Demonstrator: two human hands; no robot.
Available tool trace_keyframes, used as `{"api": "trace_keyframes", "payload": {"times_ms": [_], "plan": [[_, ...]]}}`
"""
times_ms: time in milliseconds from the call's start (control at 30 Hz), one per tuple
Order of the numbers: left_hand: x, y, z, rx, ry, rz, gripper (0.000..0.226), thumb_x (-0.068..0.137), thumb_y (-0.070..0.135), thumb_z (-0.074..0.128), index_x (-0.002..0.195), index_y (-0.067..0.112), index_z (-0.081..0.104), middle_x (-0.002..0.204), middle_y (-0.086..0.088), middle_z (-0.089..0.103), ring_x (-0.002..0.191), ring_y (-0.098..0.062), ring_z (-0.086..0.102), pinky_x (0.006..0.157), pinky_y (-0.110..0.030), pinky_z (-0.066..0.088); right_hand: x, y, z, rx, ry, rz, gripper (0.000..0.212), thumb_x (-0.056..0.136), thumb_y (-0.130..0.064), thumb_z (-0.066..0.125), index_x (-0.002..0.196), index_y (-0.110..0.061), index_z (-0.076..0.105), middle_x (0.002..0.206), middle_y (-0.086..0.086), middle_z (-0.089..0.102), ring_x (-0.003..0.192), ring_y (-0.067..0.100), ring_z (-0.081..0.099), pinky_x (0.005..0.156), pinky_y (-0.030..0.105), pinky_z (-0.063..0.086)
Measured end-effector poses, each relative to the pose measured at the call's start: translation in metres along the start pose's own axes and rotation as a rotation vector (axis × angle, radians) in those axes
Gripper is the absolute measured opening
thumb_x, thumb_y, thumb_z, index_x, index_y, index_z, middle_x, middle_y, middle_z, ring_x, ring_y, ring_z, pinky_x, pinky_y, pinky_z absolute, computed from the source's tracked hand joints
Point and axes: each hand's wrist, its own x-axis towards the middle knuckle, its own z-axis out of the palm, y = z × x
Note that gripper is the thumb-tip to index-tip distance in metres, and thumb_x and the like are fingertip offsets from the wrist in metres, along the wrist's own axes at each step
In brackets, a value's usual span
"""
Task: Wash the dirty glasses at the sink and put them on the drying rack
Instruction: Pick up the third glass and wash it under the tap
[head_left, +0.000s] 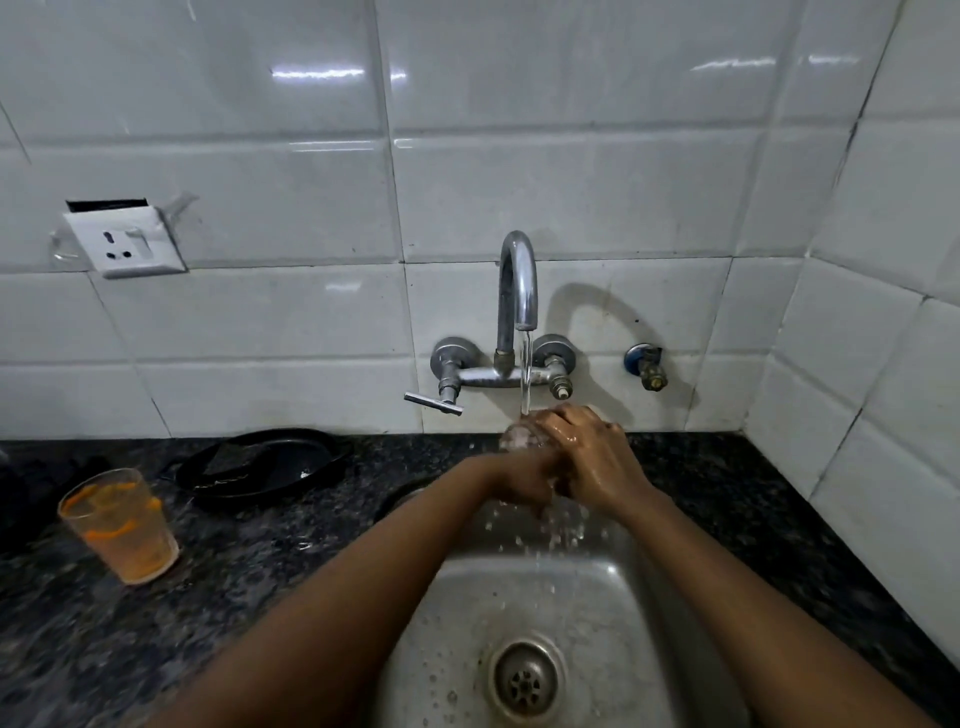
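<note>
two glasses (120, 525), one plate (260, 467), one tap (517, 291)

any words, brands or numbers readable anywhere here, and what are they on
None can be read.
Wall socket: no visible lettering.
Tap: no brand mark visible.
Glass with orange residue: no print.
Glass under the water, held by both hands: too blurred to tell.

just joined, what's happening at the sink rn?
A person holds a clear glass under the running tap, over the sink. The left hand grips it from below while the right hand wraps over it, rubbing or rinsing. A second glass with orange residue stands unwashed on the counter to the left. No drying rack in view.
</note>
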Motion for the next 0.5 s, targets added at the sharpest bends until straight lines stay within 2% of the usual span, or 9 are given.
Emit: {"api": "trace_keyframes", "payload": {"times_ms": [33,100,167,233,300,333,400,433,500], "plan": [[-0.004,0.001,-0.004,-0.326,-0.022,0.034,0.052,0.082,-0.010,0.050,0.133,0.003,0.043,0.128,-0.017,0.051,0.117,-0.029,0.051,0.095,-0.032,0.046,-0.003,0.001,0.001,0.044,-0.007,0.037,0.084,0.070,-0.030,0.076,0.141,-0.028,0.030,0.145,0.000,0.034,0.132,0.021,0.031,0.105,0.043,0.032],[-0.012,-0.006,-0.012,-0.747,0.077,0.061,0.045,0.077,-0.014,0.048,0.116,0.007,0.058,0.107,-0.010,0.062,0.102,-0.026,0.061,0.083,-0.035,0.053,-0.007,0.000,0.001,0.094,0.050,0.106,0.084,0.067,-0.043,0.075,0.138,-0.031,0.032,0.140,-0.004,0.040,0.128,0.019,0.034,0.100,0.043,0.031],[-0.014,-0.015,-0.014,-1.053,0.150,0.081,0.035,0.078,-0.007,0.050,0.100,0.015,0.067,0.099,-0.007,0.068,0.100,-0.028,0.063,0.089,-0.047,0.050,-0.009,-0.004,-0.003,0.067,0.141,0.184,0.075,0.069,-0.051,0.070,0.134,-0.031,0.038,0.135,-0.005,0.047,0.123,0.019,0.037,0.094,0.040,0.027],[-0.011,-0.015,-0.013,-1.210,0.248,0.060,0.019,0.089,0.012,0.049,0.097,0.011,0.065,0.092,-0.009,0.068,0.093,-0.028,0.063,0.092,-0.048,0.049,-0.008,-0.014,-0.008,-0.044,0.197,0.245,0.059,0.078,-0.045,0.063,0.131,-0.028,0.041,0.133,-0.002,0.048,0.122,0.021,0.036,0.093,0.040,0.025],[0.000,-0.009,-0.010,-1.207,0.465,-0.057,0.030,0.095,0.030,0.044,0.093,0.007,0.063,0.082,-0.008,0.066,0.081,-0.025,0.062,0.085,-0.043,0.051,-0.006,-0.026,-0.006,-0.174,0.176,0.248,0.054,0.083,-0.030,0.060,0.133,-0.025,0.038,0.135,0.003,0.045,0.124,0.024,0.036,0.095,0.044,0.027],[0.006,-0.004,-0.009,-1.183,0.603,-0.122,0.033,0.095,0.034,0.043,0.087,0.008,0.062,0.079,-0.008,0.065,0.077,-0.024,0.062,0.081,-0.041,0.052,-0.005,-0.033,-0.004,-0.257,0.178,0.222,0.062,0.078,-0.026,0.066,0.134,-0.024,0.039,0.132,0.005,0.048,0.121,0.025,0.041,0.094,0.046,0.032],[0.015,0.004,-0.004,-1.071,0.864,-0.233,0.037,0.095,0.038,0.043,0.074,0.014,0.062,0.075,-0.008,0.065,0.074,-0.024,0.062,0.077,-0.038,0.052,-0.006,-0.039,0.001,-0.313,0.247,0.176,0.084,0.053,-0.030,0.084,0.129,-0.022,0.049,0.114,0.007,0.060,0.105,0.025,0.055,0.081,0.045,0.043],[0.017,0.006,-0.003,-0.947,0.967,-0.251,0.040,0.095,0.040,0.043,0.069,0.016,0.061,0.072,-0.007,0.065,0.071,-0.024,0.062,0.073,-0.036,0.051,-0.006,-0.038,0.003,-0.281,0.244,0.157,0.092,0.048,-0.031,0.086,0.131,-0.021,0.047,0.113,0.008,0.060,0.103,0.026,0.056,0.080,0.044,0.044],[0.016,0.002,-0.004,-0.758,1.038,-0.160,0.043,0.094,0.042,0.044,0.062,0.017,0.059,0.059,-0.004,0.061,0.056,-0.018,0.057,0.061,-0.031,0.046,-0.005,-0.026,0.003,0.006,0.107,0.161,0.099,0.060,-0.031,0.082,0.141,-0.024,0.026,0.124,0.008,0.053,0.111,0.028,0.053,0.088,0.046,0.044]]}}
